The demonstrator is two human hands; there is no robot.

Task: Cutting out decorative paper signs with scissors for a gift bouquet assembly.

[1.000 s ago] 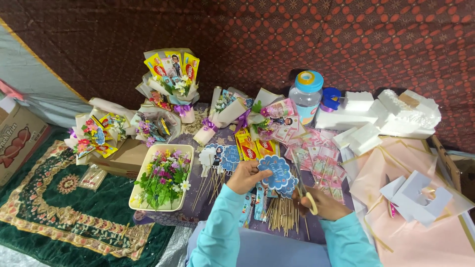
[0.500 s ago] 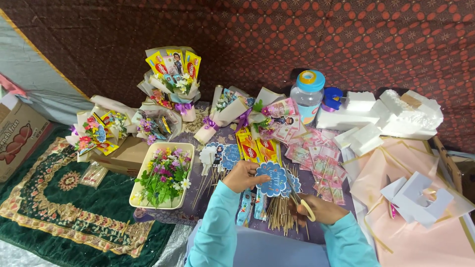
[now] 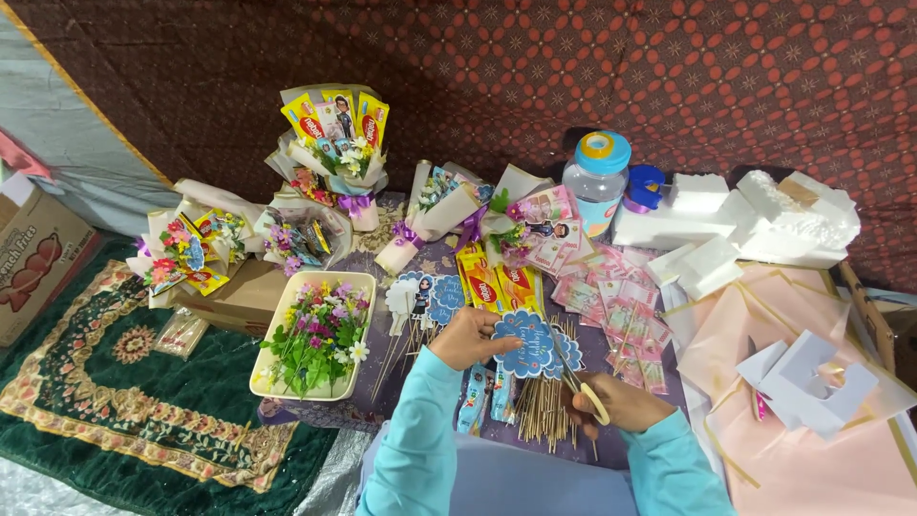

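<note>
A blue scalloped card (image 3: 530, 349) is held just below the centre of the frame by the left hand (image 3: 466, 336), whose fingers are closed on its left edge. Scissors (image 3: 581, 387) with pale yellow handles are gripped by the right hand (image 3: 616, 401), slightly lower and to the right, the blades pointing up toward the card's right edge; whether the blades are touching the card cannot be told. Both arms are covered by light blue sleeves (image 3: 413, 440) entering from the bottom edge. Under the hands a bunch of thin wooden sticks (image 3: 544, 416) is spread on a purple cloth (image 3: 401, 382). Just left of the left hand, more cut-out toppers (image 3: 425, 298) on sticks are laid, and further left a cream tray (image 3: 315, 387) filled with small artificial flowers (image 3: 315, 334) is seen. Yellow snack packets (image 3: 492, 279) are placed just above the card, and pink banknotes (image 3: 621, 311) are spread to the right of centre. Wrapped bouquets (image 3: 334, 143) are lined up along the upper left and centre against a red patterned cloth wall (image 3: 669, 76). A clear jar (image 3: 594, 191) with a blue lid is set at the upper centre right, beside white foam blocks (image 3: 726, 229). Pink paper sheets (image 3: 812, 440) are stacked at the lower right, and a green patterned rug (image 3: 115, 401) is laid at the lower left.
</note>
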